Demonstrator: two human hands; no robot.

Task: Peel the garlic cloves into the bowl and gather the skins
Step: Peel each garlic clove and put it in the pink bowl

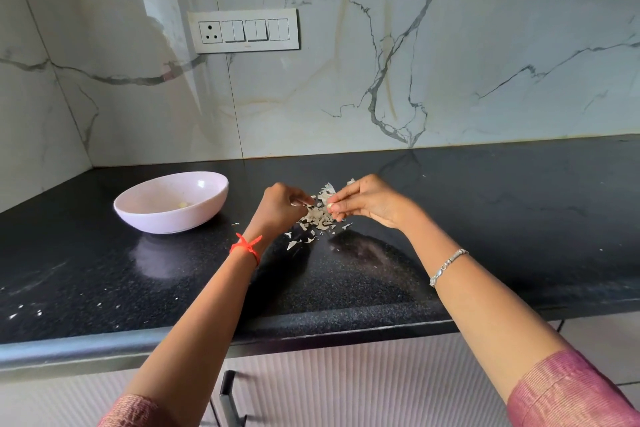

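Note:
A pale pink bowl (pixel 145 215) stands on the black counter at the left, with a peeled garlic clove (pixel 183 205) inside. To its right lies a heap of papery garlic skins (pixel 317 218). Both hands hover just over that heap. My right hand (pixel 367 199) pinches a garlic clove (pixel 330 206) between thumb and fingertips, with skin still on it. My left hand (pixel 282 206), fingers curled, pinches at a bit of skin toward the clove. What the left fingertips hold is too small to see clearly.
The black granite counter (pixel 485 218) runs wall to wall, with its front edge near me. Loose skin flakes (pixel 294 244) lie in front of the heap, and small white specks at the front left. A switch panel (pixel 244 30) is on the marble wall.

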